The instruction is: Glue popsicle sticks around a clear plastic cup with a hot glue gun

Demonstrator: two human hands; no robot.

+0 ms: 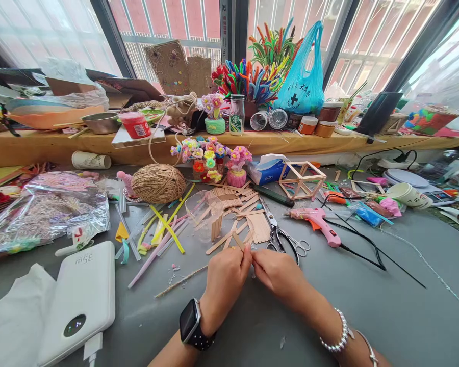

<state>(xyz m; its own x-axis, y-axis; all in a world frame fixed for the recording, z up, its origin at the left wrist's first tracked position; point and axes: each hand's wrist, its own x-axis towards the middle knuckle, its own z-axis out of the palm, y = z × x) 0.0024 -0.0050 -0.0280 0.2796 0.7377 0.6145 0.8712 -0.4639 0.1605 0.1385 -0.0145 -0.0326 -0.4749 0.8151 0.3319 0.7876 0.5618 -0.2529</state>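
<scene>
My left hand (226, 270), with a watch on its wrist, is closed, and a wooden craft stick (237, 241) shows at its fingertips. Right beside it, my right hand (278, 272) is closed too, knuckles up, fingertips close to the left thumb; what it pinches is hidden. Just beyond the hands lie several loose craft sticks (258, 227), some in a flat row. Black-handled scissors (277, 234) rest behind my right hand. A clear plastic cup (203, 214) lies among the sticks. Farther right is a pink glue gun (319, 224).
A twine ball (158, 182), yellow and pink strips (168, 227) and a white power bank (86, 290) are on the left. Behind stand pipe-cleaner flowers (210, 153) and a wooden stick frame (302, 179). The glue gun's black cord (371, 250) runs across the right side.
</scene>
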